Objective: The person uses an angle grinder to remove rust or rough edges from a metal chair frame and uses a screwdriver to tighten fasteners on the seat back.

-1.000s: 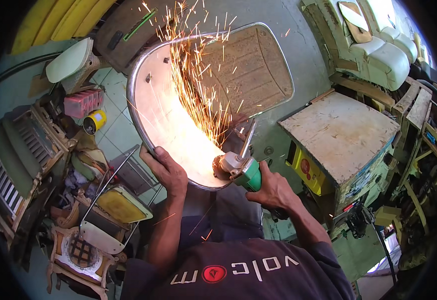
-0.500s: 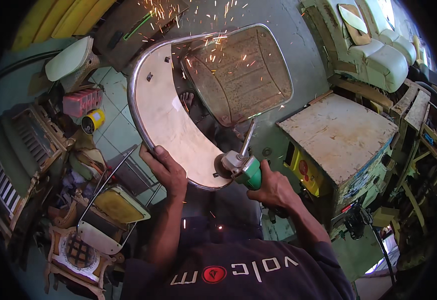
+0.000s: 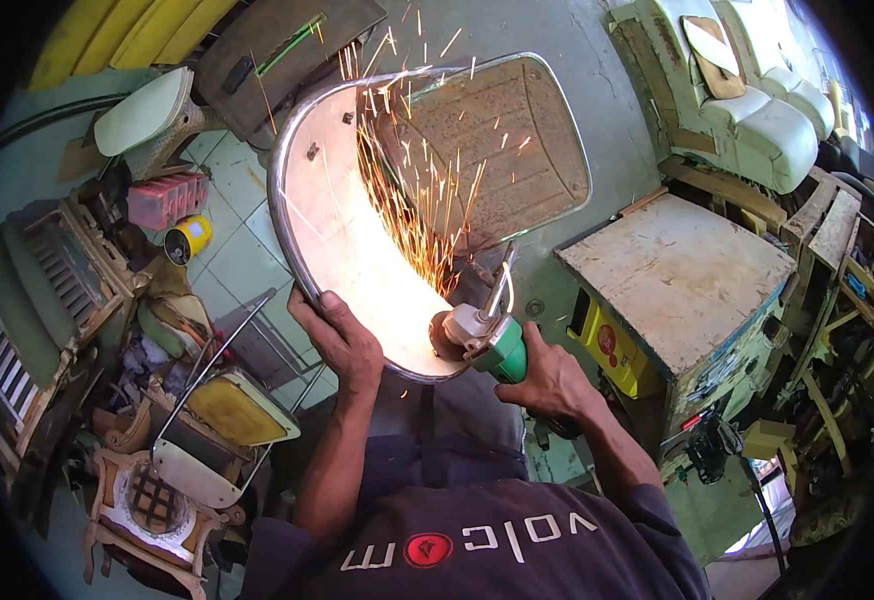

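My left hand (image 3: 341, 342) is closed around the lower left rim of a curved, cream-coloured chair frame (image 3: 319, 222) edged with metal tube. In my right hand (image 3: 557, 382) is a green angle grinder (image 3: 502, 347), its side handle pointing up and away. The grinder's disc (image 3: 447, 336) meets the inner side of the frame near its lower right end. Bright orange sparks stream upward from there and glare across the cream surface. Beyond it, a brown, metal-edged panel (image 3: 507, 150) seems joined to the same frame; the sparks partly cover it.
A worn wooden-topped cabinet (image 3: 677, 270) stands at right, with a yellow container (image 3: 607, 345) beside it. White padded seats (image 3: 742, 125) are at far right. Chair parts (image 3: 242, 408) crowd the left, near a yellow can (image 3: 188, 239). A dark board (image 3: 292, 50) lies at the far left.
The spark stream has grown much denser and brighter along the frame's inner curve. The frame and my left hand have shifted slightly right and nearer; the grinder has barely moved.
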Motion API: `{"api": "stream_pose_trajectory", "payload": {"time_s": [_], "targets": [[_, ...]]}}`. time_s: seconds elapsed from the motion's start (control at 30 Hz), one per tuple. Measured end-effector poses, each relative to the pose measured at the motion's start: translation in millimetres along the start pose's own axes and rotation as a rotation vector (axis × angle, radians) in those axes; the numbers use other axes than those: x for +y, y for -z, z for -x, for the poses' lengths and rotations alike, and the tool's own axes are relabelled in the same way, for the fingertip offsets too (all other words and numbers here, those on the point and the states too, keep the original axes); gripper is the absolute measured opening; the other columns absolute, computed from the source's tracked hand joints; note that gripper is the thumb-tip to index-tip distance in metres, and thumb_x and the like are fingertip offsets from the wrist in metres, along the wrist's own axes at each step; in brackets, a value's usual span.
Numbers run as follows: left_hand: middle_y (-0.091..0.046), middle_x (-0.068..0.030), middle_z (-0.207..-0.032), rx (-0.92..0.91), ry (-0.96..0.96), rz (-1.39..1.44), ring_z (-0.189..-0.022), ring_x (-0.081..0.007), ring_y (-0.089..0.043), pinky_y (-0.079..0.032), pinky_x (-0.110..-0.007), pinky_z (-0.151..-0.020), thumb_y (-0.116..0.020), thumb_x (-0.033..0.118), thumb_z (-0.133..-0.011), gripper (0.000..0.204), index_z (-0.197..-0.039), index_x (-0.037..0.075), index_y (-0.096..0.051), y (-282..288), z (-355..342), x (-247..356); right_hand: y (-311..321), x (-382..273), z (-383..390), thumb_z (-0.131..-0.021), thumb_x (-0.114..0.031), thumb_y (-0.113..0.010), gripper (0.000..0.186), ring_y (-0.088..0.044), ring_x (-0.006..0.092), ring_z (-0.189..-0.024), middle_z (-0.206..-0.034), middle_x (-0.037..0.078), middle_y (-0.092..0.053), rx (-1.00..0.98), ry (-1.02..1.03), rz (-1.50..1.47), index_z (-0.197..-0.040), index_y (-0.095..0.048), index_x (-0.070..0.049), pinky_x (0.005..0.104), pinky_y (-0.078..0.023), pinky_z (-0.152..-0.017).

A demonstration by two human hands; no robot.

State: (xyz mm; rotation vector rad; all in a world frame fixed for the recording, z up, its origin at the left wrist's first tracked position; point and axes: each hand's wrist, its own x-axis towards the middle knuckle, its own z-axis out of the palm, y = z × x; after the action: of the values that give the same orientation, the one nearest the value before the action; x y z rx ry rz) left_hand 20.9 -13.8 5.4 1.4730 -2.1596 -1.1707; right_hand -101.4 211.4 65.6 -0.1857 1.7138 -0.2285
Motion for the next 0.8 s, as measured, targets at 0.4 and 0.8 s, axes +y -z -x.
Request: {"api": "stream_pose_trajectory", "payload": {"time_s": [0.4,0.8], "targets": [[-0.051,-0.0226,-0.120,0.009,-0.050,0.001,-0.105,-0.0267,-0.052,-0.044,-0.040,-0.095,-0.040,0.030,-0.113,0.047,-0.138,-0.009,-0.038,1,1,-5,1,-5,4,-0.072,-0.039,-0.077,0.076,-0.068,0.0540,-0.094,-0.096,0.037,-0.068,-0.036,-0.010,-0.043,-0.125,-0.042,0.003,0.0566,-0.053,-0.088],[-0.051,-0.0203,-0.117,0.004,-0.036,0.004,-0.100,-0.0242,-0.050,-0.044,-0.039,-0.091,-0.040,0.030,-0.113,0.046,-0.137,-0.009,-0.038,-1,0,-6,0,3,0,-0.072,-0.040,-0.078,0.078,-0.068,0.0541,-0.093,-0.094,0.037,-0.068,-0.036,0.020,-0.017,-0.126,-0.042,0.003,0.0570,-0.053,-0.088]]}}
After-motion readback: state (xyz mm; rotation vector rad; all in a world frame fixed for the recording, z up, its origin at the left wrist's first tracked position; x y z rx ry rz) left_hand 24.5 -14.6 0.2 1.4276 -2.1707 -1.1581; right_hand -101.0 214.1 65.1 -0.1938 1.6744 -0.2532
